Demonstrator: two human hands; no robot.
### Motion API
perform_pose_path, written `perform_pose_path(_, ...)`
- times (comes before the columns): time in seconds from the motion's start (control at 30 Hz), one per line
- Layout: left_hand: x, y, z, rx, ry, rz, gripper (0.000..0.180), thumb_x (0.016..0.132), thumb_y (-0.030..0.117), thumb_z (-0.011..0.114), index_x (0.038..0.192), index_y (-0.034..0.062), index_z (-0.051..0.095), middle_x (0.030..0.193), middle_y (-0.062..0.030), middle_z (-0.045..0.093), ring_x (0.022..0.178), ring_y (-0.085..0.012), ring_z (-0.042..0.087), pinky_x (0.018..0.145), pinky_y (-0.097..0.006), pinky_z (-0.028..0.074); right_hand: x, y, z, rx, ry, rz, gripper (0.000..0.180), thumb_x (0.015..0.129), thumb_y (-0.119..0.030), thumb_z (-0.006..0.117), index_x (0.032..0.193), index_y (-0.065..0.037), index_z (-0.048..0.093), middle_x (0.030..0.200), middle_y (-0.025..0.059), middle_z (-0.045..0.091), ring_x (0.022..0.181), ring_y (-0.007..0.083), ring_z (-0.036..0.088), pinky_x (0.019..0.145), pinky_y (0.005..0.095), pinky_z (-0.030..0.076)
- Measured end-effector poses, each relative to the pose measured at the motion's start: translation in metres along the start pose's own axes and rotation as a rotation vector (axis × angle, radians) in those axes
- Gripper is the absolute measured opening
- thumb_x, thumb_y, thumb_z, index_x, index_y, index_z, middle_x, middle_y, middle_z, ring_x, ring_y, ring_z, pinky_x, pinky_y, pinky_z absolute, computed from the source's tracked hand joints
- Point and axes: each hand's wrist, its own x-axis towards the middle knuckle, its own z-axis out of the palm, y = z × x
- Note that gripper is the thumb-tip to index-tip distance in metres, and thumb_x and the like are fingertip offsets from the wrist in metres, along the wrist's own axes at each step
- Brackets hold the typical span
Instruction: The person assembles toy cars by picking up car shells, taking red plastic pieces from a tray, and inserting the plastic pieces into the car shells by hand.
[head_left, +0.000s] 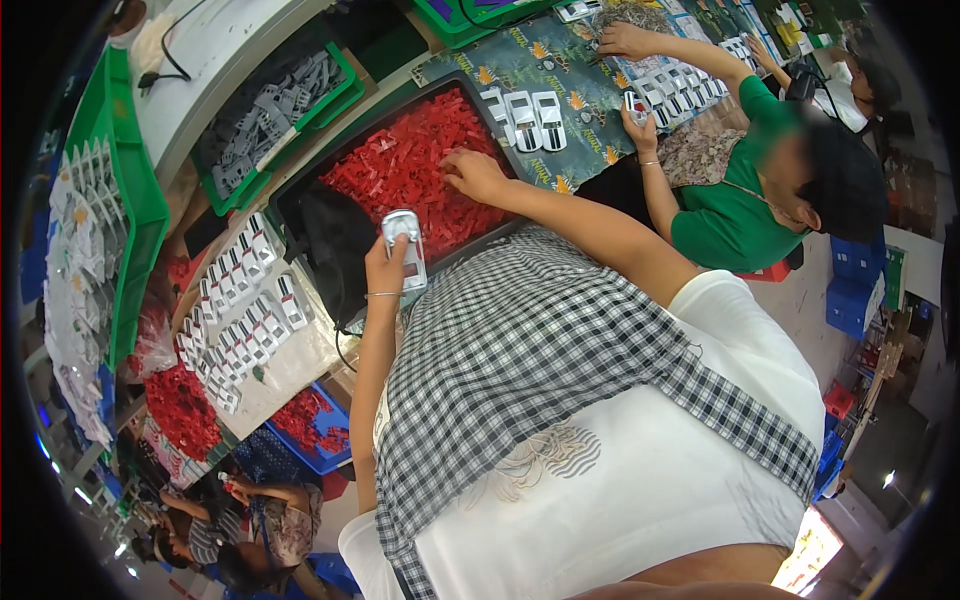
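Note:
My left hand [386,262] grips a white and silver toy car body [402,228], held upright over the near-left part of a black tray. That black tray [466,84] holds a heap of small red plastic parts [410,150]. Over the right side of the heap, my right hand [476,177] touches the red parts, its fingers bent and a little apart. Nothing shows in its grasp. A black cloth or bag [330,240] lies across the tray's left corner, beside my left hand.
Rows of white toy cars [240,320] stand on the left, near a green bin [345,90] of grey parts. Several car bodies [535,120] lie right of the tray on a patterned cloth [480,60]. A co-worker in a green shirt [720,220] works at the right.

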Motion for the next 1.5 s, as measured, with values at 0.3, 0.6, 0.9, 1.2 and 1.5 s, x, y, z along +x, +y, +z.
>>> perform_pose_path(0.3, -0.014, -0.006, -0.007, -0.674, 0.111, -0.156, 0.038, 0.094, 0.034, 0.047, 0.110, 0.0003, 0.055, 0.093, -0.0104, 0.063, 0.073, -0.0195, 0.063, 0.060, -0.032, 0.054, 0.003, -0.002, 0.018, -0.305, 0.051, -0.190, 0.016, 0.072, -0.013, 0.063, 0.085, -0.005, 0.061, 0.094, 0.0126, 0.061, 0.083, 0.0313, 0.062, 0.070, 0.0407, 0.050)
perform_pose_path(0.6, -0.013, 0.016, 0.004, -0.676, 0.123, -0.036, 0.035, 0.096, 0.031, 0.042, 0.111, 0.0022, 0.055, 0.093, -0.0076, 0.060, 0.074, -0.0150, 0.061, 0.063, -0.029, 0.053, -0.010, -0.113, -0.016, 0.176, -0.031, -0.417, 0.016, 0.074, -0.008, 0.067, 0.086, -0.002, 0.059, 0.075, 0.0092, 0.061, 0.062, 0.0188, 0.061, 0.055, 0.0289, 0.049)
perform_pose_path(0.9, -0.009, 0.013, 0.019, -0.674, 0.057, 0.048, 0.030, 0.097, 0.028, 0.045, 0.113, 0.0051, 0.055, 0.091, -0.0009, 0.057, 0.077, -0.0089, 0.053, 0.065, -0.026, 0.048, -0.026, -0.124, -0.007, -0.127, -0.236, -0.430, 0.024, 0.077, -0.005, 0.054, 0.100, -0.002, 0.060, 0.094, 0.0177, 0.061, 0.080, 0.0371, 0.061, 0.067, 0.0441, 0.050)
perform_pose_path(1.2, -0.016, 0.017, 0.010, -0.749, -0.056, 0.044, 0.035, 0.099, 0.030, 0.036, 0.116, 0.0021, 0.049, 0.100, -0.0081, 0.057, 0.087, -0.0162, 0.058, 0.077, -0.032, 0.052, -0.026, -0.127, -0.003, -0.327, -0.013, -0.709, 0.011, 0.070, -0.017, 0.064, 0.074, -0.007, 0.061, 0.075, 0.0041, 0.057, 0.078, 0.0210, 0.053, 0.063, 0.0319, 0.048)
perform_pose_path(1.5, -0.016, 0.011, 0.011, -0.858, -0.073, 0.088, 0.033, 0.098, 0.028, 0.039, 0.115, 0.0018, 0.050, 0.102, -0.0083, 0.058, 0.088, -0.0164, 0.058, 0.072, -0.032, 0.053, -0.035, -0.126, -0.007, -0.272, -0.014, -0.608, 0.012, 0.064, -0.010, 0.069, 0.076, -0.009, 0.067, 0.088, 0.0034, 0.054, 0.084, 0.0220, 0.051, 0.064, 0.0326, 0.048)
